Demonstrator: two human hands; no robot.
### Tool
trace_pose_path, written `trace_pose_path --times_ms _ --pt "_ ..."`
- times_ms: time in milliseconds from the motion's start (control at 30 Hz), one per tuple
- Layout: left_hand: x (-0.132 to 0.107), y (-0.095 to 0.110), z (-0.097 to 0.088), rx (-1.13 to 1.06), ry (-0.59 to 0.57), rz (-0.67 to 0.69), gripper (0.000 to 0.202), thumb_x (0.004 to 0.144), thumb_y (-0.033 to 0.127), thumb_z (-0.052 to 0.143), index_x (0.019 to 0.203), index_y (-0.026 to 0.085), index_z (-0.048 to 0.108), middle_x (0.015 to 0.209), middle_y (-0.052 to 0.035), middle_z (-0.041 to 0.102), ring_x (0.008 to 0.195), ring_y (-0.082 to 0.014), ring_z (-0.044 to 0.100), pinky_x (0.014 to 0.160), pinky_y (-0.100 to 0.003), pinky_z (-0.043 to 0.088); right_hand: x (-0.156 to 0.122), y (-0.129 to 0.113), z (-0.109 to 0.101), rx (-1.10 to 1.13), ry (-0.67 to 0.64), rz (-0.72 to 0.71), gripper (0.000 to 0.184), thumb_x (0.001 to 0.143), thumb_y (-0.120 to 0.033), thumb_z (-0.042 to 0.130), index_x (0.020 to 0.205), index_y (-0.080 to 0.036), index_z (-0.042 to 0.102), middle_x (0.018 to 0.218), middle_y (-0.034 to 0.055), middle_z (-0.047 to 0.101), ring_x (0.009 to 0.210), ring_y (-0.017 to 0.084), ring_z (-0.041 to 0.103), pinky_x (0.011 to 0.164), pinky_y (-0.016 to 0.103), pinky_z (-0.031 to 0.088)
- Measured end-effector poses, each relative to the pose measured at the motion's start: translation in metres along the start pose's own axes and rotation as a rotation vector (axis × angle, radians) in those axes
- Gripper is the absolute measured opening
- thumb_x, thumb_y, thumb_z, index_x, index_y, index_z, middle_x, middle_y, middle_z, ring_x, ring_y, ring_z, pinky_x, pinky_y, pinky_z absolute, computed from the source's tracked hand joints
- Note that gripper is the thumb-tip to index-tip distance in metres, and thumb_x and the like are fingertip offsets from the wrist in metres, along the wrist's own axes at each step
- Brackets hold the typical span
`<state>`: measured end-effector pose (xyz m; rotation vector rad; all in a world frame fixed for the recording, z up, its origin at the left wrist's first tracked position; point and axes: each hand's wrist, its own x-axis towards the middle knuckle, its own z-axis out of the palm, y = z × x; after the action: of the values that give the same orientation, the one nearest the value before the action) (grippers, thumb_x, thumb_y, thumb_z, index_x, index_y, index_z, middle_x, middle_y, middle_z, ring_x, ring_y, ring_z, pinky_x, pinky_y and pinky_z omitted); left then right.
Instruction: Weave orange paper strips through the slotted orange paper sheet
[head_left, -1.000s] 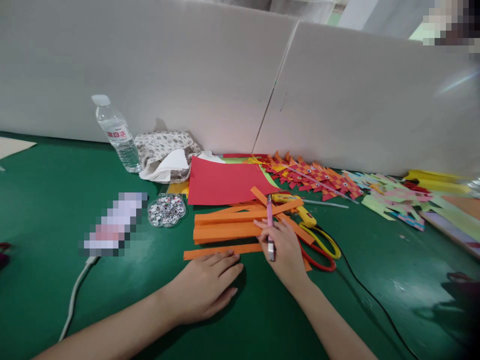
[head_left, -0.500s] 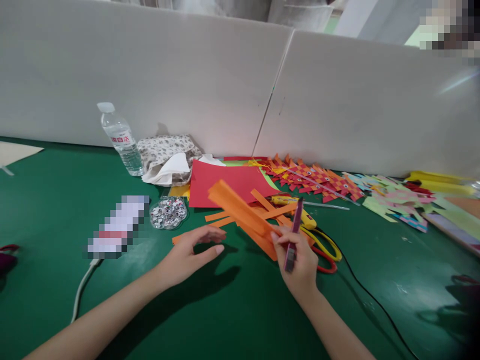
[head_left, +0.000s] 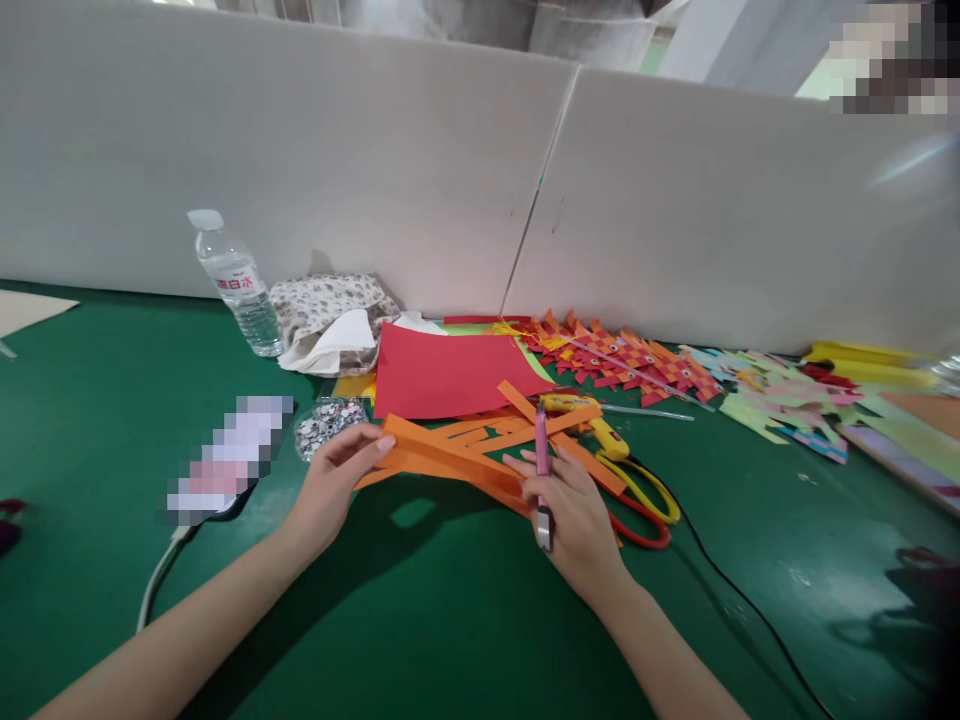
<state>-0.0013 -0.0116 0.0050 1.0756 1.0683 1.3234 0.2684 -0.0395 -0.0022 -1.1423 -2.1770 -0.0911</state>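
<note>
My left hand (head_left: 335, 482) pinches the left end of a folded piece of orange paper (head_left: 442, 462) between thumb and fingers. At the paper's right end is my right hand (head_left: 574, 515), closed around a slim pink utility knife (head_left: 542, 450) that points up and away. Its fingertips meet the paper, though their grip on it is partly hidden. Behind the folded piece lie loose orange paper strips (head_left: 517, 432). A yellow glue gun (head_left: 609, 438) and scissors with red and yellow handles (head_left: 651, 537) rest just beyond my right hand.
Red paper (head_left: 457, 370) lies behind the strips. To the left are a bag of googly eyes (head_left: 328, 422), a phone (head_left: 236, 450) on a cable and a water bottle (head_left: 238, 285). Woven paper fish (head_left: 630, 362) and paper scraps (head_left: 795, 395) lie right, before a grey partition (head_left: 300, 150).
My left hand, empty before, has taken hold of the paper's left end. The paper has dropped from a raised slant to nearly level. My right hand has moved slightly left with the knife.
</note>
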Motion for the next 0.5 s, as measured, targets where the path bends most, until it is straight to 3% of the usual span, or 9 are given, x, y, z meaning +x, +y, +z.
trace_pose_path --times_ms 133,200,400,500 --pt "-0.001 0.001 0.002 0.055 -0.121 0.036 0.024 0.069 0.03 0.073 0.062 0.016 0.056 0.064 0.003 0.052 0.058 -0.0086 0.051 0.054 -0.018 0.044 0.001 0.003 0.002 -0.046 0.144 0.041 0.024 0.075 -0.001 0.047 0.078 -0.025 0.045 0.116 0.0085 0.067 0.106 0.027 0.062 0.094 0.051 0.043" --pt "-0.003 0.002 0.005 0.073 -0.208 0.028 0.026 0.071 0.031 0.072 0.06 0.016 0.053 0.065 0.0026 0.054 0.059 -0.009 0.051 0.054 -0.019 0.044 0.001 0.002 0.003 -0.051 0.153 0.056 0.026 0.072 -0.001 0.048 0.079 -0.025 0.043 0.119 0.0094 0.066 0.11 0.028 0.059 0.096 0.052 0.042" --pt "-0.005 0.002 0.007 0.193 -0.412 -0.037 0.03 0.07 0.042 0.069 0.068 0.017 0.053 0.07 0.0002 0.058 0.064 -0.0125 0.055 0.057 -0.023 0.047 0.003 -0.005 0.005 0.023 -0.085 0.042 0.034 0.064 0.003 0.043 0.082 -0.025 0.037 0.121 0.0094 0.064 0.111 0.027 0.058 0.099 0.054 0.038" --pt "-0.004 0.001 0.006 0.171 -0.37 0.03 0.035 0.074 0.043 0.066 0.058 0.016 0.05 0.063 0.0006 0.055 0.061 -0.0116 0.055 0.059 -0.023 0.047 0.002 -0.008 0.004 0.086 -0.119 0.067 0.034 0.066 0.003 0.042 0.084 -0.026 0.037 0.123 0.01 0.062 0.116 0.026 0.055 0.1 0.053 0.038"
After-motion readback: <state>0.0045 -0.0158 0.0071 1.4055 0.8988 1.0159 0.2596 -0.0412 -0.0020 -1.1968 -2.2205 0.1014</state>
